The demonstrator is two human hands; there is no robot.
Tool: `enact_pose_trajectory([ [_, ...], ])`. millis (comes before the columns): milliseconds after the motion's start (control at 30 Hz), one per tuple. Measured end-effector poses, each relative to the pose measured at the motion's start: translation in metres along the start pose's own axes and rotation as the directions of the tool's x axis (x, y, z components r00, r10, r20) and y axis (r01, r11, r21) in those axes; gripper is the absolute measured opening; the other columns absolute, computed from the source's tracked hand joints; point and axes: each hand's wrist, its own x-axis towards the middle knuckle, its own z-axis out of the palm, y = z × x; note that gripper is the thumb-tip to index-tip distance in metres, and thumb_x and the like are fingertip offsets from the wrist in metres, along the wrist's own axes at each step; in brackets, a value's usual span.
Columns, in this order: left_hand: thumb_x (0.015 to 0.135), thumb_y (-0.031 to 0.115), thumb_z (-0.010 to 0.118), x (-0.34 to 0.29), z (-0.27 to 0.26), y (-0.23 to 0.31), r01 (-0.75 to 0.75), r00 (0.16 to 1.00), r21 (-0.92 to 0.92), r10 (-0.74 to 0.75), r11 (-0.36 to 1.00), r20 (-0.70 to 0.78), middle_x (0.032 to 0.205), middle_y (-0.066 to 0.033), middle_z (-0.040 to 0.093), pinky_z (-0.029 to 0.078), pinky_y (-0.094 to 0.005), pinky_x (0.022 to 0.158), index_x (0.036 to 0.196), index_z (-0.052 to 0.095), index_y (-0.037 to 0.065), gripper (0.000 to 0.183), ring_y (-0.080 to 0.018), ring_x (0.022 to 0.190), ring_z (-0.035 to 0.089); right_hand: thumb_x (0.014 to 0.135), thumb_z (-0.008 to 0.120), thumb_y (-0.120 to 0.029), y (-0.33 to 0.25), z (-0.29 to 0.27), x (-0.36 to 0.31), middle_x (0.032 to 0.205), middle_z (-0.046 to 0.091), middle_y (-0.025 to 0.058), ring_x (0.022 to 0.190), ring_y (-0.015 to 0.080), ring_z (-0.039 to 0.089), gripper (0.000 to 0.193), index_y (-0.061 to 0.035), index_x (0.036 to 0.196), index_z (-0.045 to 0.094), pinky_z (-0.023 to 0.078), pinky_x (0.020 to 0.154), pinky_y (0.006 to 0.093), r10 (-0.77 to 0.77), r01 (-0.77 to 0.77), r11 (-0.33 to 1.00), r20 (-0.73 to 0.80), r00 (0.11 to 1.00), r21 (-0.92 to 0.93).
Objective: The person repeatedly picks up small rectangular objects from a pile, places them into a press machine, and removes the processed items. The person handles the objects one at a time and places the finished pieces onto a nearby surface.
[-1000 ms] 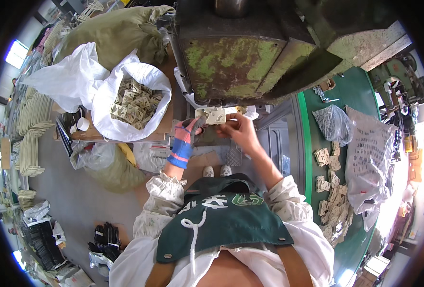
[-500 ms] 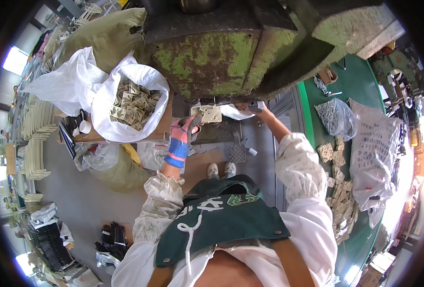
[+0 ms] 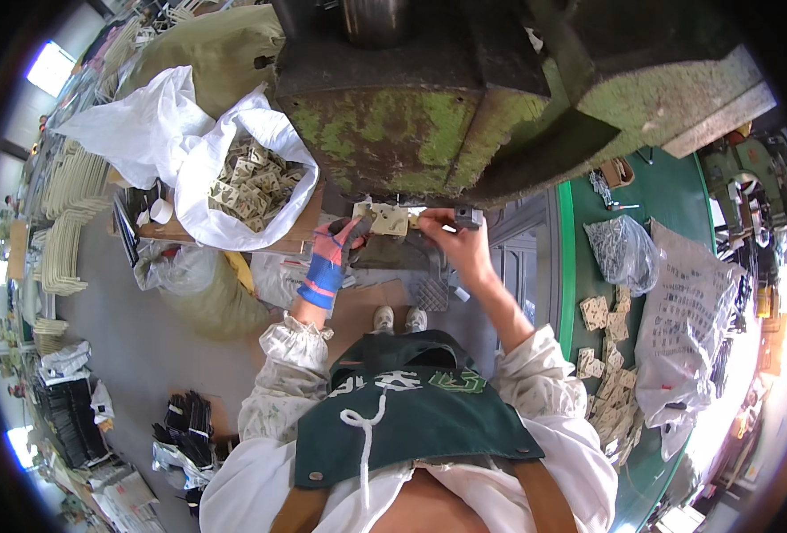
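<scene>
My left hand (image 3: 336, 245), in a pink, blue and grey work glove, is closed on the left end of a flat cream metal plate with holes (image 3: 383, 218). The plate sits under the front edge of a big worn green machine (image 3: 384, 133). Bare, my right hand (image 3: 454, 236) is at the plate's right end, thumb and fingers pinched together. Something small and yellowish shows at those fingertips, too small to name. Just above the right hand is a dark metal block (image 3: 469, 216).
On the left, an open white sack (image 3: 193, 209) holds many similar plates (image 3: 255, 188). A green table (image 3: 580, 258) on the right bears loose plates (image 3: 608, 395), a clear plastic bag (image 3: 623, 238) and a printed white sack (image 3: 678, 329). A foot pedal (image 3: 431, 294) is below the machine.
My right hand has come left from beside the dark block to the plate's right end, fingers now pinched. My left hand keeps its hold on the plate. The whole view has shifted slightly.
</scene>
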Motion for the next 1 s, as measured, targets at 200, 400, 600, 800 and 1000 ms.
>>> enact_pose_trajectory([
  [200,0.086,0.013,0.058,0.01,-0.012,-0.029,-0.301,0.952,0.051,0.297,0.952,0.076,0.072,-0.0029,0.059,0.039,-0.022,0.053,0.091,0.064,-0.005,0.02,-0.0075,0.058,0.05,0.081,0.067,-0.009,-0.024,0.036,0.0,0.08,0.065,0.0076,0.067,0.0107,0.061,0.018,0.0048,0.092,0.066,0.053,0.058,0.0231,0.04,-0.039,0.999,-0.111,0.993,0.018],
  [400,0.083,0.008,0.063,0.005,-0.008,-0.003,-0.261,0.963,0.215,0.238,0.941,0.128,0.078,-0.0065,0.062,0.048,-0.024,0.056,0.091,0.063,-0.006,0.016,-0.0117,0.064,0.058,0.079,0.068,-0.009,-0.016,0.031,0.013,0.077,0.064,0.0073,0.06,0.0105,0.06,0.019,0.0042,0.092,0.063,0.051,0.051,0.0229,0.142,-0.143,0.989,-0.039,0.989,-0.045],
  [600,0.081,0.007,0.061,0.022,-0.018,-0.006,-0.041,0.981,-0.023,0.044,0.999,0.188,0.072,-0.0002,0.056,0.037,-0.0218,0.047,0.095,0.066,-0.002,0.017,-0.005,0.056,0.049,0.08,0.07,-0.018,-0.023,0.02,-0.001,0.082,0.066,0.0121,0.069,0.0144,0.065,0.029,0.0023,0.097,0.057,0.054,0.066,0.0269,-0.008,-0.064,0.933,-0.198,0.98,-0.354],
  [800,0.08,0.019,0.069,0.023,-0.014,0.009,-0.154,0.973,0.039,0.145,0.987,0.178,0.064,0.0031,0.055,0.039,-0.0174,0.051,0.08,0.067,0.004,0.015,-0.0032,0.056,0.051,0.081,0.069,-0.015,-0.014,0.032,-0.006,0.087,0.066,0.0115,0.075,0.0174,0.067,0.025,0.0007,0.096,0.056,0.054,0.066,0.0259,0.285,-0.267,0.945,-0.074,0.956,0.188],
  [1000,0.081,0.022,0.068,0.023,-0.019,0.012,0.025,0.974,0.048,-0.035,0.999,0.225,0.072,0.0039,0.062,0.043,-0.0187,0.055,0.085,0.068,0.005,0.017,-0.0037,0.063,0.056,0.079,0.072,-0.014,-0.007,0.042,-0.002,0.084,0.066,0.0097,0.071,0.016,0.067,0.025,-0.0015,0.092,0.055,0.054,0.063,0.0234,0.315,-0.295,0.927,-0.054,0.948,0.233],
])
